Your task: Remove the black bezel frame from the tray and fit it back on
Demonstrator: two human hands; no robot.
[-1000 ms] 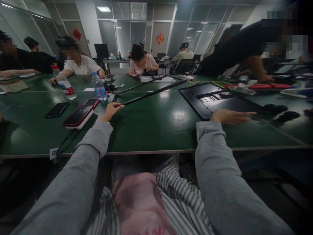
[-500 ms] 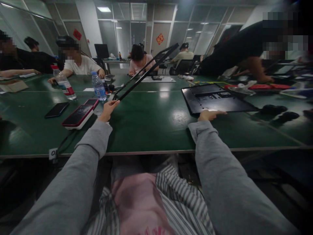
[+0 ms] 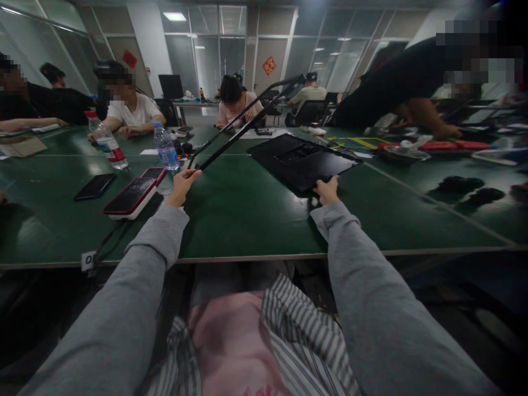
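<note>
Two things are in my hands: my left hand, left of centre, pinches the near corner of a thin black frame between thumb and fingers, its far end raised toward the upper centre. My right hand, right of centre, grips the near edge of a black panel above the green desk.

A black "0" or "O" was shown on the white tag at the table's front edge. Markings on the red sign and bottle label could not be read.
</note>
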